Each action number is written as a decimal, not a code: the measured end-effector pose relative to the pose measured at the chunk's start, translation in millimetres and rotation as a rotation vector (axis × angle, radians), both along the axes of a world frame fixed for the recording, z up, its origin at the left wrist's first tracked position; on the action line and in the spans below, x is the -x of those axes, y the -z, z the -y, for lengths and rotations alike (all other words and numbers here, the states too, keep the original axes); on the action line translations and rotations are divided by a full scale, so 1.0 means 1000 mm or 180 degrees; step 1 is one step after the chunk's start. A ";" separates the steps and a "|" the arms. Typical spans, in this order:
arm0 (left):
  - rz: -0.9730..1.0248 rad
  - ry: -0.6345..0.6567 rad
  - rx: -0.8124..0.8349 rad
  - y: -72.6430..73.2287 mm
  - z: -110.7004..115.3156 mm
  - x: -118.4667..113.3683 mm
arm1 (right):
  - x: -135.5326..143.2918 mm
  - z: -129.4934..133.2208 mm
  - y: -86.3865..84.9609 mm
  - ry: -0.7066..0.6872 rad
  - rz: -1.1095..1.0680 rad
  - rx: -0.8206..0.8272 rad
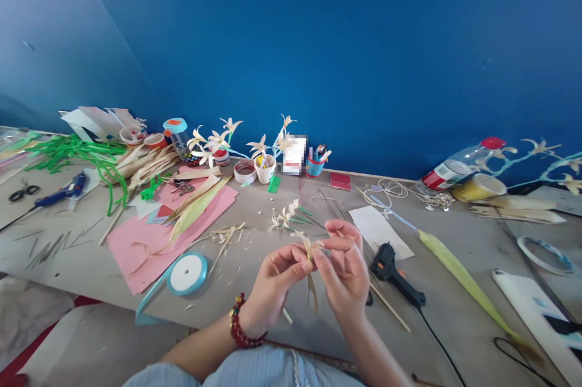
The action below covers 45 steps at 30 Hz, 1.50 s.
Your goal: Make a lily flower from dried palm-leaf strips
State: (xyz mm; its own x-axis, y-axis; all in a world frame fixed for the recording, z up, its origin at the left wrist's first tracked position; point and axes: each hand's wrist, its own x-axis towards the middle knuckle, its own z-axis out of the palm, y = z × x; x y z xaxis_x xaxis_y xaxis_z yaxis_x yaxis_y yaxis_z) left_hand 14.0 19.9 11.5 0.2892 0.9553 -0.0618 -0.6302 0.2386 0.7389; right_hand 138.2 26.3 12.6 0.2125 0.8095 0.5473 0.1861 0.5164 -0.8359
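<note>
Near the table's front, my left hand (282, 272) pinches a cream corn husk flower (307, 246) between thumb and fingertips. Its pale petals point up, and a thin husk tail hangs below the hand. Close against it, my right hand (343, 269) has its thumb and forefinger pinched together at the flower's right side; the other fingers are curled above. The fingers partly hide the flower's middle. Just beyond my hands lie several small finished husk flowers (287, 216) with green stems. A black glue gun (394, 272) rests to the right of my right hand.
Left of my hands are a blue ribbon spool (187, 273), pink paper (131, 247) and husk scraps (226, 234). Cups of flowers (265, 170) stand by the blue wall. To the right lie white paper (379, 232), a green husk (464, 281) and a tilted bottle (454, 162).
</note>
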 end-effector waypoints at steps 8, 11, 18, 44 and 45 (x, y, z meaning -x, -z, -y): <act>-0.0618 -0.0370 -0.0453 0.018 -0.002 0.001 | -0.009 0.023 0.013 0.0417 0.0271 -0.0514; -0.1026 -0.0716 -0.0997 0.025 -0.004 0.002 | -0.009 0.030 0.020 0.0145 0.0272 -0.0376; -0.1570 -0.0972 -0.2047 0.012 -0.005 0.004 | -0.004 0.030 0.019 -0.0017 0.0118 -0.0051; -0.1859 -0.0893 -0.1835 0.003 -0.004 0.006 | 0.002 0.016 0.022 -0.0631 -0.0920 0.0424; -0.1889 -0.0888 -0.1840 0.002 -0.004 0.006 | 0.002 0.016 0.021 -0.0603 -0.0894 0.0425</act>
